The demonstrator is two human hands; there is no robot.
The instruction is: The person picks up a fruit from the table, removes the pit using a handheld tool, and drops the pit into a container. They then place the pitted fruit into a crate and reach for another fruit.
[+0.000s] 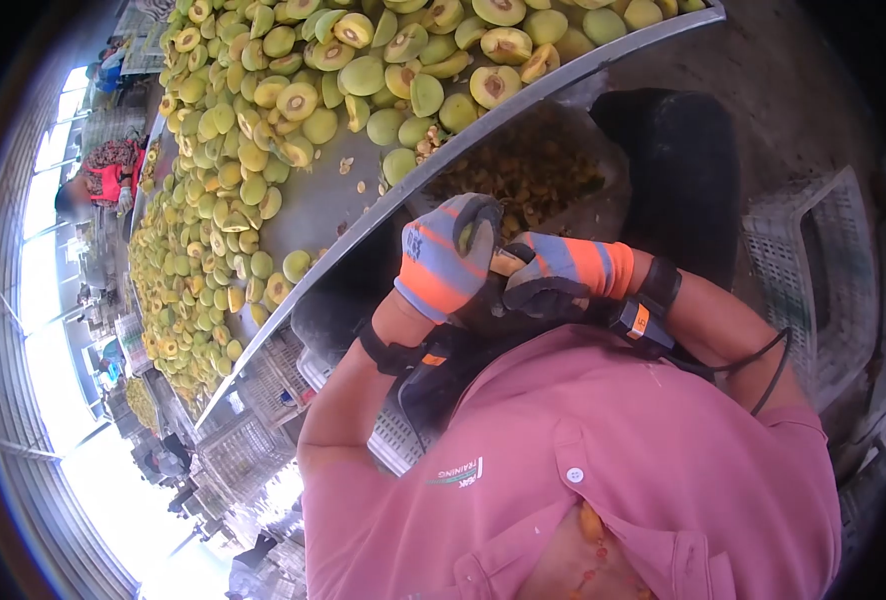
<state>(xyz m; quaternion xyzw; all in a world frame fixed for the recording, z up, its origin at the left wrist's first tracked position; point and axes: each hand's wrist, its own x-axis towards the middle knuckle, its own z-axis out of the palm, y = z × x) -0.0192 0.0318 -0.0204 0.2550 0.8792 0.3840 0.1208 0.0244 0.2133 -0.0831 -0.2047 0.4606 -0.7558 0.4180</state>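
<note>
My left hand, in an orange and grey glove, is closed around a green peach, mostly hidden by the fingers. Close beside it, my right hand, gloved alike, is closed on a short tan-handled tool. The tool's working end cannot be made out. Both hands are held in front of my chest, just off the near edge of a metal table. Many green-yellow peaches lie heaped on it, many of them halved, some with brown pits showing.
The table's raised metal rim runs diagonally past my hands. Below it lies a dark heap of fruit scraps. White plastic crates stand at the right and lower left. Another person in red is across the table.
</note>
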